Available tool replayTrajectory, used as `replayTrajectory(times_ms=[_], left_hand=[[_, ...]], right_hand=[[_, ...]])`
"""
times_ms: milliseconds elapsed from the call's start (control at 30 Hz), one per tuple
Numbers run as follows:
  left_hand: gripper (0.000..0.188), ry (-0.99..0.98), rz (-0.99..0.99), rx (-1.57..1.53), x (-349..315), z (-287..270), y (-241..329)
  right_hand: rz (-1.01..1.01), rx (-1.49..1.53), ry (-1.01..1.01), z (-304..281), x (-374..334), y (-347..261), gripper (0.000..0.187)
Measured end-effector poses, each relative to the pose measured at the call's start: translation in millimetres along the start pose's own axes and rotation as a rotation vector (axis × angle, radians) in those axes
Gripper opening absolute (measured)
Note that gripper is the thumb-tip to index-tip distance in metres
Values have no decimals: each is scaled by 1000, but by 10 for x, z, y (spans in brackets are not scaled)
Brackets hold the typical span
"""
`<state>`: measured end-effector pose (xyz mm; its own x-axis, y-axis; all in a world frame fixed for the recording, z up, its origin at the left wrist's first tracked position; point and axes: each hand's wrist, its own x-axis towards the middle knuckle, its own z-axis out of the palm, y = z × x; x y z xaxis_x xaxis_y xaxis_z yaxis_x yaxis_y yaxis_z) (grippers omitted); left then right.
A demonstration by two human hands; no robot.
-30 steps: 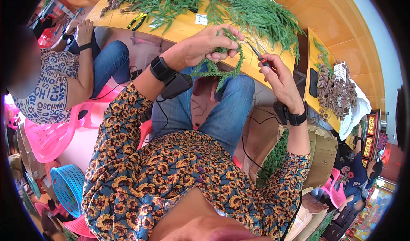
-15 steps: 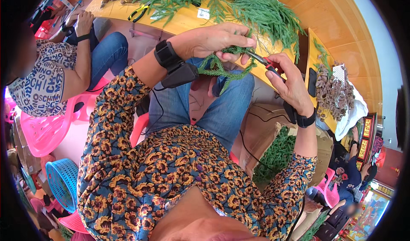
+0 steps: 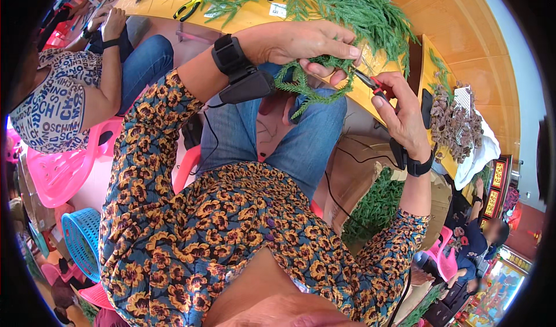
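Observation:
A ring of green artificial sprigs (image 3: 315, 97) hangs over my lap, just in front of the table edge. My left hand (image 3: 313, 43) pinches its upper side between thumb and fingers. In my right hand (image 3: 401, 112) is a pair of pliers (image 3: 367, 81) with red and black handles. The jaws point left and meet the ring beside my left thumb. Whether they grip a wire or stem there is too small to tell.
Green sprigs (image 3: 365, 14) lie heaped on the yellow table (image 3: 243, 17), near yellow-handled pliers (image 3: 189, 8). Brown dried-looking clusters (image 3: 454, 124) sit at the right. A cardboard box (image 3: 347, 173) holds more greenery. At left are a seated person (image 3: 87, 89), a pink chair (image 3: 63, 170) and a blue basket (image 3: 81, 243).
Both hands have shifted slightly right, the left one also a little up, carrying the ring and pliers along. The ring now looks rounder. My grips stay the same.

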<state>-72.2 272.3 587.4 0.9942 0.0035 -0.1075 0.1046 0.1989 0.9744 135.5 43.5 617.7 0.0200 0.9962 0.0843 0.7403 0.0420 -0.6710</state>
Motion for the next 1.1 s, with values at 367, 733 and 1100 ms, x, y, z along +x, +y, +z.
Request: replayTrajectory(times_ms=[367,733,1100], left_hand=[[39,-145,-27,69,-21,50,92],[30,-136,-19,78,59,-32,73],[25,-62,-38,-4,-10,2,158]], right_hand=[[-202,-73,32,48,82,-100,34],[-281,-382,115,138,102,-259,35],[93,40,76,67,-93,-179,28]])
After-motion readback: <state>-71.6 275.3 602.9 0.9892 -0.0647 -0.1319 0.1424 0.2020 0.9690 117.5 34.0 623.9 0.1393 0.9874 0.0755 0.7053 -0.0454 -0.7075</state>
